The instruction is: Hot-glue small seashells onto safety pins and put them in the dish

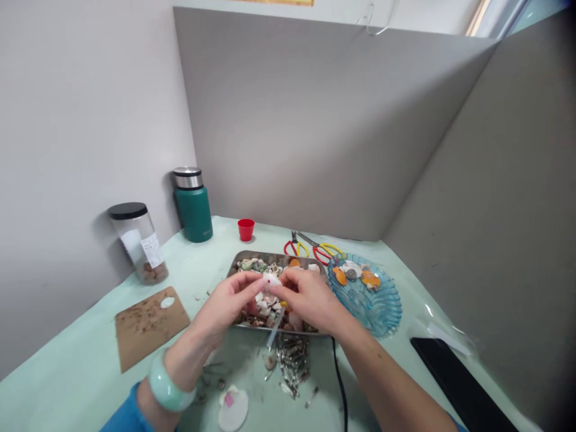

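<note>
My left hand (243, 294) and my right hand (310, 297) meet over a metal tray (234, 261) of assorted seashells. Between their fingertips is a small white shell-like piece (271, 280) with a red dot; both hands are closed on it, and the fingers hide part of it. Just below, a clear slim tube (275, 329) with a yellow end leans over the tray's front edge. In front of the tray lies a pile of small metal pins or clips (293, 359). Nearer to me is a white disc (234, 414) with a pink-marked shell at its top.
At right, a blue glass plate (384, 312) carries orange and white shells, with scissors (330, 247) behind. A red cup (246, 230), green bottle (194, 210) and lidded jar (139, 240) stand at back and left. Brown cardboard (148, 345), a black cable (339, 378) and a black slab (459, 384) lie nearer.
</note>
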Demonstrator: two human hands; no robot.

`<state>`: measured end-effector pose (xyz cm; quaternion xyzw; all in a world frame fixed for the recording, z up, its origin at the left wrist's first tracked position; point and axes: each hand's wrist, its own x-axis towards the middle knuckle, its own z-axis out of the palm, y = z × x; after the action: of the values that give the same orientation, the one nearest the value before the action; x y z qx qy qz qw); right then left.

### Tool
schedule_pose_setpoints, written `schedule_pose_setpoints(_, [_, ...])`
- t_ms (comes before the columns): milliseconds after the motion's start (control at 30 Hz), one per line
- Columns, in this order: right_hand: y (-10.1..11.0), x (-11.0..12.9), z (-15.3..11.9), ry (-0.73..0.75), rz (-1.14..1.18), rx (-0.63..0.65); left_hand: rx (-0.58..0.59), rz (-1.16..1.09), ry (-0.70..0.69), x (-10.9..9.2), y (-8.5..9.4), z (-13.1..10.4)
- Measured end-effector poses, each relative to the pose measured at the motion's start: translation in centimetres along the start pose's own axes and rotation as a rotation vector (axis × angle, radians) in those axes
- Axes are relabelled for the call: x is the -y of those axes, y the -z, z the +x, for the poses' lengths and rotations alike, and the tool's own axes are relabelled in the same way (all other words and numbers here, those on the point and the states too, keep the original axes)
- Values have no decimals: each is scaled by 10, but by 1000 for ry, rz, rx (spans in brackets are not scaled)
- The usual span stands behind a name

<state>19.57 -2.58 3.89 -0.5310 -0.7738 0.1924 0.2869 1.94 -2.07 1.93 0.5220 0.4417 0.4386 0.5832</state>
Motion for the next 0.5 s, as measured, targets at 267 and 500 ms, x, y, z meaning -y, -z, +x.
schedule_pose_setpoints(267, [-4,-8,4,-34,-225,6,-187,133,-79,1,17,11])
schedule_pose_setpoints(500, [20,-10,2,-48,-184,-116,-145,711,-158,-2,22,16])
